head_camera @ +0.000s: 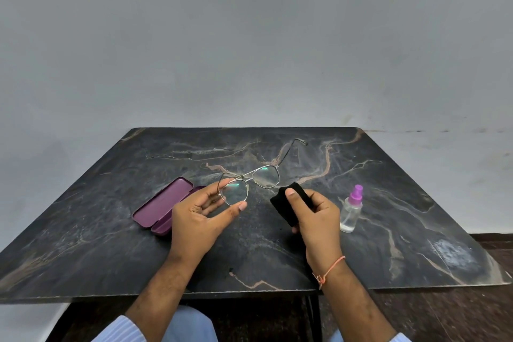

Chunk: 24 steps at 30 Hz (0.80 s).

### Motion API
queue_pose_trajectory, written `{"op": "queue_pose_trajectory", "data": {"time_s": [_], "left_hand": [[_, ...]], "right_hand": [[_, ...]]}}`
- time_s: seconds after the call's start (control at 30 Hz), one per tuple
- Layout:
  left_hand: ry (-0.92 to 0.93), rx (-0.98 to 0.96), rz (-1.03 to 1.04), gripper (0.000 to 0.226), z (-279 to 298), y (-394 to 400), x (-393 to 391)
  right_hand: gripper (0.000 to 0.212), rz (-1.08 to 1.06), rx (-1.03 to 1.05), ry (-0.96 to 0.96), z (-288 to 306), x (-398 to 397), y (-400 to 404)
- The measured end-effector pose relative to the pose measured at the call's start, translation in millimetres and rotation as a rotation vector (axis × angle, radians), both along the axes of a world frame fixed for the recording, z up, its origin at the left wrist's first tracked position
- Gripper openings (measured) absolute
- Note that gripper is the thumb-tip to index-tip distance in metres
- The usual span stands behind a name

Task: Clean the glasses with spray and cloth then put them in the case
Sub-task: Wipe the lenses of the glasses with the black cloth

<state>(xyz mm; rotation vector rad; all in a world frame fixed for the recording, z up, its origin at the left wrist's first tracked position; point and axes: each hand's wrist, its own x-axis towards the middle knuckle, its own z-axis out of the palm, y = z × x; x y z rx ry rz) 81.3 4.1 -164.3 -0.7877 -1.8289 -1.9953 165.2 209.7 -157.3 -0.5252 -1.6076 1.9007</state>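
My left hand (198, 216) holds the metal-framed glasses (251, 180) above the table, with finger and thumb pinching the rim of the left lens. One temple arm sticks out toward the far right. To their right, my right hand (315, 214) grips a folded black cloth (280, 201), thumb on top, a short gap from the lens. A purple glasses case (161, 205) lies open on the table at the left, partly behind my left hand. A clear spray bottle (352, 209) with a purple cap stands upright to the right of my right hand.
The dark marbled table (111, 255) reaches a grey wall at the back. Its front edge lies just above my lap. A pale worn patch marks its right front corner. Dark floor shows on the right.
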Motion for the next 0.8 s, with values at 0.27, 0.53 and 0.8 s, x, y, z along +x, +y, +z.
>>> {"op": "queue_pose_trajectory", "data": {"time_s": [0.27,0.53,0.8], "left_hand": [[-0.015,-0.002,-0.049,0.060,0.5,0.3,-0.2],[0.028,-0.035,-0.038,0.058,0.9,-1.5,3.6],[0.051,-0.074,-0.039,0.060,-5.9,-2.0,1.4]], "right_hand": [[0.009,0.320,0.484,-0.298,-0.7,26.3,3.5],[0.054,-0.007,1.083,-0.383,31.6,40.5,15.1],[0.068,0.066,0.936,-0.049,47.1,35.3,12.3]]}}
